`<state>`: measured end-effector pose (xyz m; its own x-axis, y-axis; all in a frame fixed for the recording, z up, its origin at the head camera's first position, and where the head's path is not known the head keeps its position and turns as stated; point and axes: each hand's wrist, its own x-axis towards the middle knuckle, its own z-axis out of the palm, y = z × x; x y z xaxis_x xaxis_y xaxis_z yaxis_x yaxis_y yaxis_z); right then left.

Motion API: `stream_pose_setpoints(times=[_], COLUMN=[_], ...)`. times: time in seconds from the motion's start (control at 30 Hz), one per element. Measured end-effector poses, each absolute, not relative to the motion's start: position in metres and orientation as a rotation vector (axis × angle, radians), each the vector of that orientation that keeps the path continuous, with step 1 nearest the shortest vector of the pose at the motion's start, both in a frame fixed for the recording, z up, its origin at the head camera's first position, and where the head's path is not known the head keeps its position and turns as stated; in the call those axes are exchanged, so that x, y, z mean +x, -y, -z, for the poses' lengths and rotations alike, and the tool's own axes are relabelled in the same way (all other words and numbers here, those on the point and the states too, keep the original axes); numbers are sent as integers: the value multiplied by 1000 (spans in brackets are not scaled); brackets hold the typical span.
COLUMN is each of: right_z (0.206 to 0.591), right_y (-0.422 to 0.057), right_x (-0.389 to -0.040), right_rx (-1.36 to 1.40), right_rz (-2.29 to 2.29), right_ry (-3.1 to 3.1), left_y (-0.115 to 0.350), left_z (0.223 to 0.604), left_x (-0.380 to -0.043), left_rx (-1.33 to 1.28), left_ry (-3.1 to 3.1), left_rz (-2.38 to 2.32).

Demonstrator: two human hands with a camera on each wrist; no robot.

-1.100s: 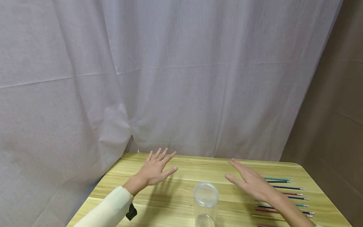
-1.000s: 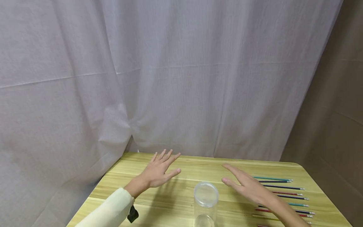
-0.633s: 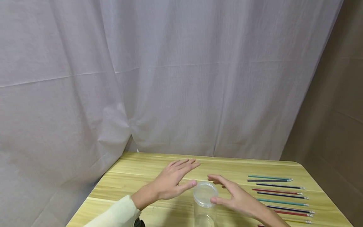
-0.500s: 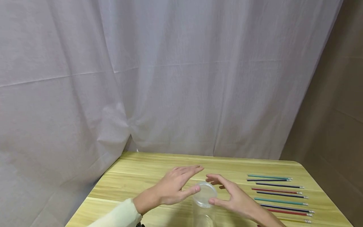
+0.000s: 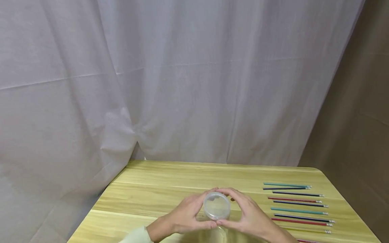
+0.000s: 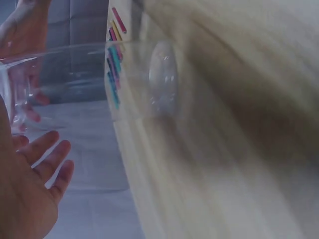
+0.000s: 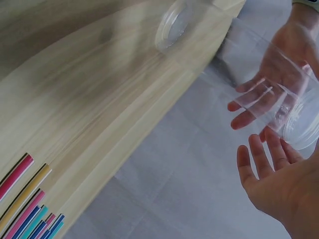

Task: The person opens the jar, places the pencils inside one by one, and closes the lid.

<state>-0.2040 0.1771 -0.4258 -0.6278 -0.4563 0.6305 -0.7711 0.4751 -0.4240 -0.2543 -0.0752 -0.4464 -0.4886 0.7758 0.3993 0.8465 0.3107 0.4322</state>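
1. Cupping the top of a clear jar (image 5: pixel 217 206) in the head view, the left hand (image 5: pixel 188 215) sits at its 9 o'clock and the right hand (image 5: pixel 253 217) at its 3 o'clock. On each, thumb and forefinger curve around the round top, thumbs close together at 6, forefingers at 12; how firmly they press, I cannot tell.
2. The jar stands upright near the bottom of that view. From it, the back edge of the wooden table (image 5: pixel 146 194) crosses at 12 o'clock, a grey curtain (image 5: pixel 188 101) hanging behind. The left edge slants from 10 to 8 o'clock, and this is the wider stretch of wood.
3. Pencils (image 5: pixel 299 211) lie from 2 to 4 o'clock, between the right hand and the right edge, eraser ends toward that edge. The right wrist overlaps one yellow pencil's end.
4. In the left wrist view, the left hand shows at 8 o'clock, its lower fingers spread apart; the right is at 10. The table edge runs from 11 to 6 o'clock.
5. In the right wrist view, the jar stretches from 12 to 3 o'clock. The right hand's outer fingers spread at 4, the left hand at 2, pencils at 8.
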Motion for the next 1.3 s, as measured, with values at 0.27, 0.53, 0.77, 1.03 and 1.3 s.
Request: stream_pose_setpoints(times=[0.27,0.53,0.77,1.03,1.3], right_z=[426,432,440,443,445], right_y=[-171,-165,-165,-169,-175], right_x=[-201,-202,-202,-207,-213], right_rx=[925,920,927,975,1060], right_rz=[-954,-1044,-1221,-1407,-1490], right_ry=[2314,2259,2239,2225,2200], left_y=[65,51,46,44,40], left_z=[475,499,511,514,515], left_x=[-253,-250,-250,-255,-260], left_rx=[-1525,-1552,-1508,-1515,-1569], left_ry=[2366,2154,2131,2166,2126], left_rz=[1173,1532,1802,1801,1698])
